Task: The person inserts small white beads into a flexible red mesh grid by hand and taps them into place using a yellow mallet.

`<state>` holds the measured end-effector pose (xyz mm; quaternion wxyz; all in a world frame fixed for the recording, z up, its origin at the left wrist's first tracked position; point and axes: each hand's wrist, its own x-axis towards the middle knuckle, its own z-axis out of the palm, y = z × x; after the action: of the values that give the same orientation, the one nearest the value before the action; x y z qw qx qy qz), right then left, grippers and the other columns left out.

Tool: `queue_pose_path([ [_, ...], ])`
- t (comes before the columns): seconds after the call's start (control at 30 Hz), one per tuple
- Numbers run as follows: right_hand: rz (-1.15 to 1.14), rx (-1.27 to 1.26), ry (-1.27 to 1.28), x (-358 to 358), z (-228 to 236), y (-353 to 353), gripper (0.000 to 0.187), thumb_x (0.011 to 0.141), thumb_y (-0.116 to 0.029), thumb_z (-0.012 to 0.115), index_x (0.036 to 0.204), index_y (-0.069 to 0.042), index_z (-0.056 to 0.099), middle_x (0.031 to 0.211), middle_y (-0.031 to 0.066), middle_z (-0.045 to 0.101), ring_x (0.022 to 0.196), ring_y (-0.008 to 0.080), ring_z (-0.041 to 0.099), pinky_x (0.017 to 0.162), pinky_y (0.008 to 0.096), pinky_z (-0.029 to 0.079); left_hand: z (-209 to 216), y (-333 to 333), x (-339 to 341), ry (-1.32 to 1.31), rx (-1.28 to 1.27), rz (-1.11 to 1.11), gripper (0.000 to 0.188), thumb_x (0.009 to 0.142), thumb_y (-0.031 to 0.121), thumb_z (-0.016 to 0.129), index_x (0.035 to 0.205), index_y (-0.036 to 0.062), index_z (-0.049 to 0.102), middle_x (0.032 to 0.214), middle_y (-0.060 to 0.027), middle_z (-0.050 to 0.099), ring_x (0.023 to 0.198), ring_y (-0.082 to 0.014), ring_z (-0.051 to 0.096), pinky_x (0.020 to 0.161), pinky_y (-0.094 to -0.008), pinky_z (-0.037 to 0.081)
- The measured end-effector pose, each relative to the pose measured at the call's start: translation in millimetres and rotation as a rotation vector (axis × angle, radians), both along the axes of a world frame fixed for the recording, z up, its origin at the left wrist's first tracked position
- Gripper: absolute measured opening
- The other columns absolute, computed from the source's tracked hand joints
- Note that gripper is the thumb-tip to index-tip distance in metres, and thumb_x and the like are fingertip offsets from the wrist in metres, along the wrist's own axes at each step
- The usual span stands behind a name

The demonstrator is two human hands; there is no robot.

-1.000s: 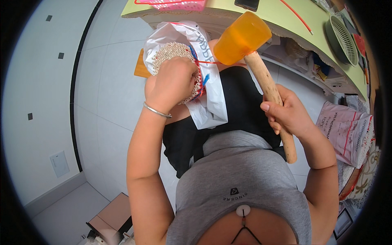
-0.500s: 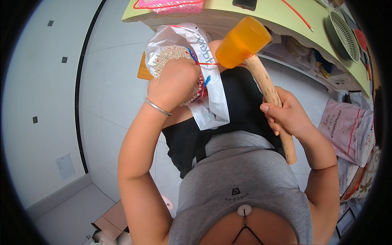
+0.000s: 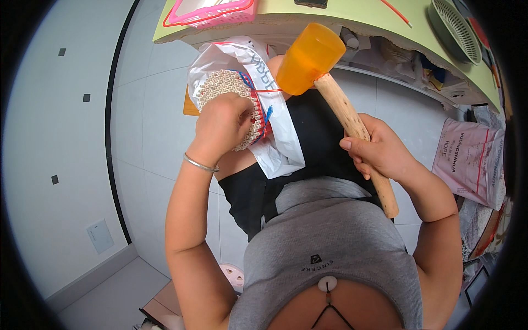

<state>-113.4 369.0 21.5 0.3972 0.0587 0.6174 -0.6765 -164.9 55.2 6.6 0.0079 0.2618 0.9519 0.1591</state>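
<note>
Basket (image 3: 228, 19) of pink latticework, with a red handle, stands at the left on the pale green counter (image 3: 275, 12); the upper edge cuts it off, so we cannot tell its contents. Below it we see a white plastic bag (image 3: 281, 148) across the lap, an orange-brown wooden edge (image 3: 190, 104) showing at its left. Inside, its mouth gathered around them, sits a bundle of pale tubes (image 3: 219, 85), ringed ends up, with red and blue bindings at its right side. The left hand (image 3: 223, 124) lies over the bundle's lower part, fingers curled and hiding the tubes beneath; whether they pinch one we cannot tell. To the right, we note a mallet (image 3: 338, 104), its amber head raised beside the bag and screening part of the cluttered shelf (image 3: 396, 55) behind. The right hand (image 3: 379, 146) closes around its wooden handle. Farthest right are a dark green colander (image 3: 455, 33) and, lower, a pinkish sack (image 3: 467, 162).
</note>
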Motion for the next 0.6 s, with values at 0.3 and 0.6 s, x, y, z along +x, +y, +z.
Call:
queue_pose_path([
  [0.3, 0.095, -0.042, -0.013, -17.0, -26.0, -6.2, 0.026, 0.092, -0.020, 0.065, 0.093, -0.004, 0.045, 0.063, -0.0001, 0.051, 0.043, 0.0069, 0.048, 0.039, 0.0233, 0.043, 4.6, 5.8, -11.2, 0.023, -0.163, -0.089, 0.009, 0.067, 0.003, 0.068, 0.075, 0.0041, 0.064, 0.076, -0.0109, 0.061, 0.073, -0.0324, 0.062, 0.066, -0.0408, 0.051],
  [0.6, 0.046, -0.411, -0.250, -39.2, -82.4, -34.3, 0.024, 0.092, -0.019, 0.065, 0.093, -0.011, 0.042, 0.061, -0.0017, 0.049, 0.040, 0.0056, 0.044, 0.035, 0.0212, 0.040, 4.4, 2.8, -20.8, 0.079, -0.143, -0.241, 0.014, 0.063, 0.003, 0.068, 0.075, 0.0038, 0.062, 0.073, -0.0117, 0.059, 0.072, -0.0323, 0.061, 0.065, -0.0410, 0.051],
])
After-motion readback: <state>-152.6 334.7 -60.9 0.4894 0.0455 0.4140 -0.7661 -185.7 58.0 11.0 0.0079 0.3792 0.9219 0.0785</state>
